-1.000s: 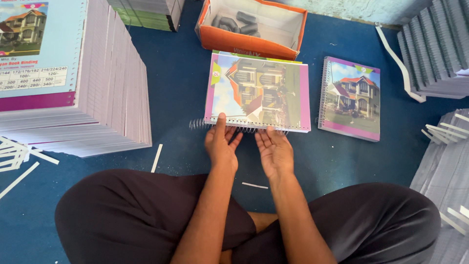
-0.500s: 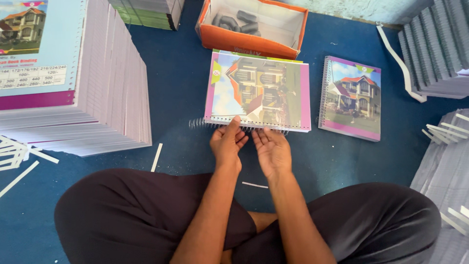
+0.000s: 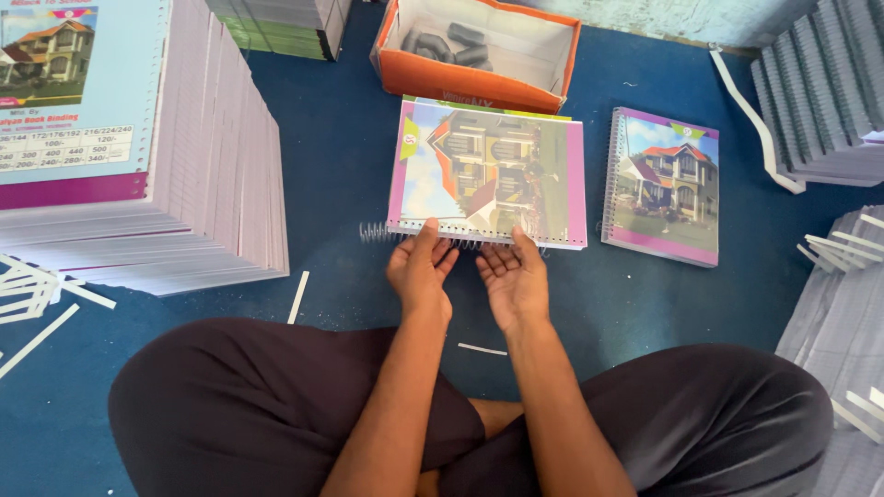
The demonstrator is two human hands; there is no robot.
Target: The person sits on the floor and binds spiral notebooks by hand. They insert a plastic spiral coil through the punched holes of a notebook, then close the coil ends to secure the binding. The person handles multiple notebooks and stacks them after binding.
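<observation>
A blue floor point(image 3: 350, 138) fills the view, with the person's dark-trousered crossed legs point(image 3: 276, 414) at the bottom; at the left stands a tall stack of unbound notebooks point(image 3: 138, 166), its top cover showing a house picture, and at the right edge rise grey piles of spiral-bound books point(image 3: 824, 92); at the top sits an open orange cardboard box point(image 3: 474, 51) holding dark coil rolls point(image 3: 451, 41). Just below the box lies the notebook being worked on point(image 3: 488, 175), cover up, its punched long edge turned toward the person; a metal spiral coil point(image 3: 391, 233) runs along that edge and sticks out past the left corner. A finished spiral-bound notebook point(image 3: 663, 184) lies just to its right, apart from it. The left hand point(image 3: 421, 271) rests fingers forward on the coil edge, loosely curled, seemingly pinching the wire, though the grip itself is too small to see clearly; the right hand point(image 3: 513, 276) lies palm up and open, fingertips touching the same edge, holding nothing. White paper strips point(image 3: 299, 296) lie scattered on the floor.
</observation>
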